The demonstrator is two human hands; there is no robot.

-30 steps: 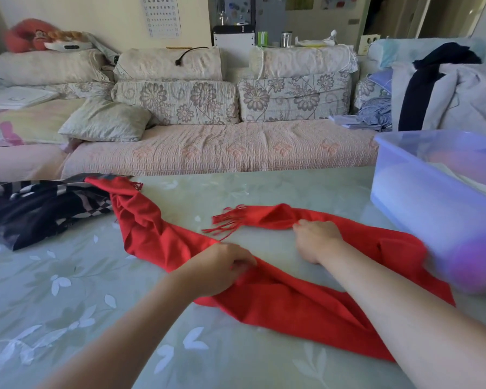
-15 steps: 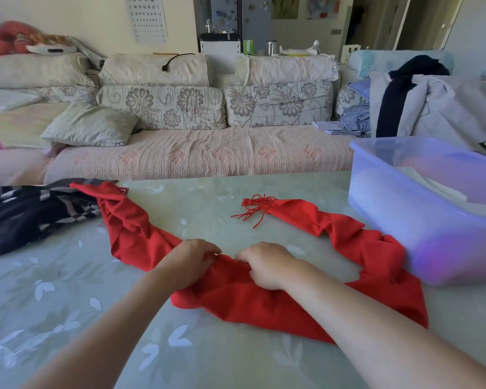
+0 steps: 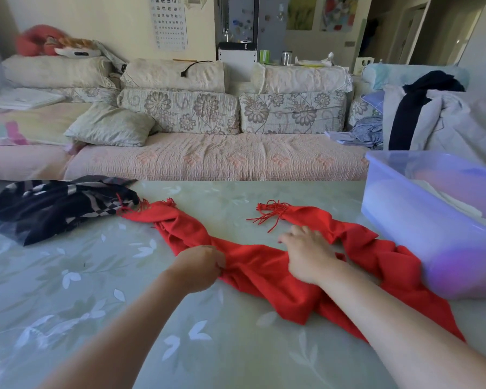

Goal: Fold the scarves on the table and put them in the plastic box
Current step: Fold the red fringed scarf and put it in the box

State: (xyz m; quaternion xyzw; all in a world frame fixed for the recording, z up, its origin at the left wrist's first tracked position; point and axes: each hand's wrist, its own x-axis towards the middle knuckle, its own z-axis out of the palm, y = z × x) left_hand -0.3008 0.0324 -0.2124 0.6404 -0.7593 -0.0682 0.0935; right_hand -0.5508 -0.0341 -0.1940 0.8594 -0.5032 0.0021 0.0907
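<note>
Brightness: soft, even daylight; the room is well lit.
Light source: brightest toward the upper right, around the doorway [image 3: 421, 29]; the far left corner is dimmer.
Shadows: faint and soft-edged, under the forearms and in the folds of the red scarf [image 3: 264, 270].
Glare: the plastic box [image 3: 421, 220] glows pale violet and its near wall is washed out; the desk [image 3: 68, 304] has a mild sheen.
Blur: the fingers of the right hand [image 3: 306, 254] are smeared, as is the plush toy [image 3: 37, 42] at top left.
Distortion: wide-angle; the sofa [image 3: 216, 161] bows and the forearms stretch toward the lower corners.
Sharpness: fairly crisp at centre, soft at the edges.
</note>
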